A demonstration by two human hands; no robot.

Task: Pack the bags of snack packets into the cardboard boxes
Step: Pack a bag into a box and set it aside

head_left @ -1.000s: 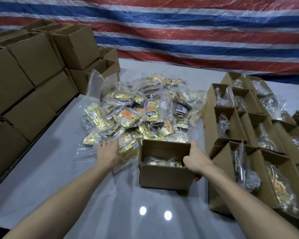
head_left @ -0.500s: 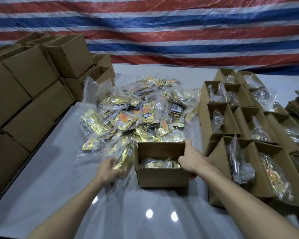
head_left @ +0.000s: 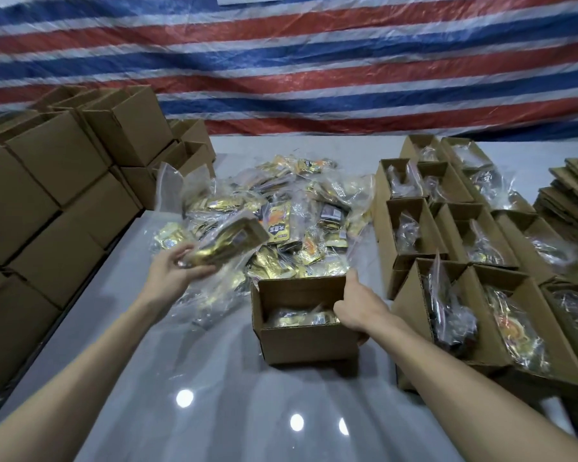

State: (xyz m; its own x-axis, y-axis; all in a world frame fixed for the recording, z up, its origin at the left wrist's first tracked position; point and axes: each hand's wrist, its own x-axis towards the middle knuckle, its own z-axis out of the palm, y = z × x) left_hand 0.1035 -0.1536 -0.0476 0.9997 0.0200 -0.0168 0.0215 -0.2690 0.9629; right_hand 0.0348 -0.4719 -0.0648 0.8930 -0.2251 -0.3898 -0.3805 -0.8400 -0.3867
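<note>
Bag [head_left: 229, 243] of gold packets sits in my left grip [head_left: 177, 275], above the worktop [head_left: 214, 395] — long axis tilted up-right toward the pile [head_left: 281, 211]. My right grip [head_left: 357, 303] clasps the open box [head_left: 302, 323] at its right rim — filled boxes [head_left: 464, 261] crowd just beside.

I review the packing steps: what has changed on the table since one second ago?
The left hand took hold of a bag of snack packets from the edge of the pile and lifted it. The right hand stays on the open box, which has not moved.
</note>
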